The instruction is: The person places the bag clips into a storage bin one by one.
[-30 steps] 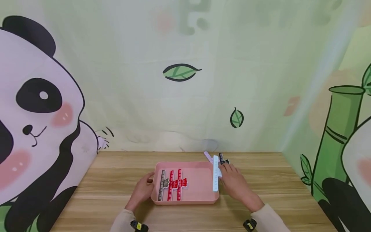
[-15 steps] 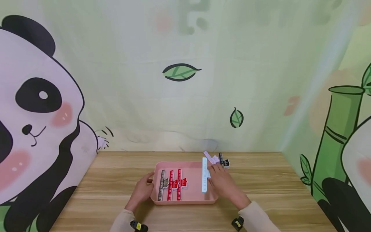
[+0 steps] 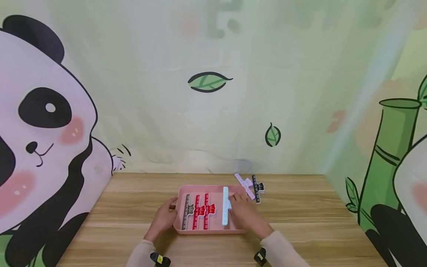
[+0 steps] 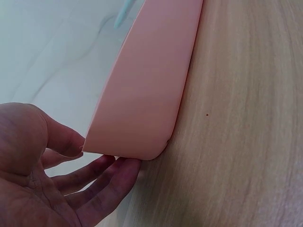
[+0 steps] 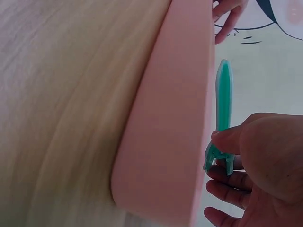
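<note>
My right hand (image 3: 245, 211) pinches a light blue ruler clip (image 3: 225, 205) by its handle, over the right part of a pink tray (image 3: 213, 232). In the right wrist view the clip (image 5: 224, 99) looks green and is seen edge-on, thumb on one side and fingers on the other, above the rim. My left hand (image 3: 164, 216) holds the tray's left end; in the left wrist view its thumb is at the rim and its fingertips at the outer wall (image 4: 147, 80). Inside the tray, a dark grey clip (image 3: 185, 215) and two red clips (image 3: 196, 215) (image 3: 206, 215) lie side by side.
Behind the tray's right corner, a lilac clip (image 3: 242, 184) and a black clip (image 3: 256, 191) lie on the wooden table (image 3: 300, 207). A cloth backdrop printed with pandas and leaves (image 3: 150, 111) rises at the table's far edge.
My right hand has carried the light blue clip leftward, from the tray's right edge to further over its inside. The lilac and black clips are now uncovered. My left hand stays put.
</note>
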Available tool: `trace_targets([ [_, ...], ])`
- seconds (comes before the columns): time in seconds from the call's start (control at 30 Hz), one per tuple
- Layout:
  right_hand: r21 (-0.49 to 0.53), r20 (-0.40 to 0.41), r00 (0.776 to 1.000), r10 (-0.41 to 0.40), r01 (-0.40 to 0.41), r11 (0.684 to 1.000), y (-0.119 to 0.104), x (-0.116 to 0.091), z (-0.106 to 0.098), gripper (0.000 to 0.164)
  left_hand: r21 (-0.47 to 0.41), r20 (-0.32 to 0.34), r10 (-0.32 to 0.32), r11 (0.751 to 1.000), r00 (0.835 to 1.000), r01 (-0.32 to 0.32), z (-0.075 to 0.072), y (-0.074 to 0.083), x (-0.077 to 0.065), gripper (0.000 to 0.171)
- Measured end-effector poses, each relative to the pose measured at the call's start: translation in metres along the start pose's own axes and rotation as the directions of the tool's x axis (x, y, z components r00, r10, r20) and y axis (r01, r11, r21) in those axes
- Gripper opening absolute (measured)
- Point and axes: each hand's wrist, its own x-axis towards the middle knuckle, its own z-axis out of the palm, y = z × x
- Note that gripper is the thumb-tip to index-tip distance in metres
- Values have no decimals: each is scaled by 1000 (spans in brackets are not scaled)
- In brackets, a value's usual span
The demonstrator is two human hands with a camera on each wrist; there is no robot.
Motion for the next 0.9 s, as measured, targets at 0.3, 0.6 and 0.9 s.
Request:
trace_targets([
  [0.3,-22,50,999,-6,7,1000,-9,7,14,50,-18,12,-12,1000,1000,12,-1,0,-2,54],
  [0.6,-45,80,997,13,-9,999,-15,8,26,50,-30,17,-16,999,1000,16,1,-1,-3,54],
  [0.9,-20,104,994,28,-26,999,-18,13,28,50,-36,4,3,999,1000,-3,0,-2,-2,54],
])
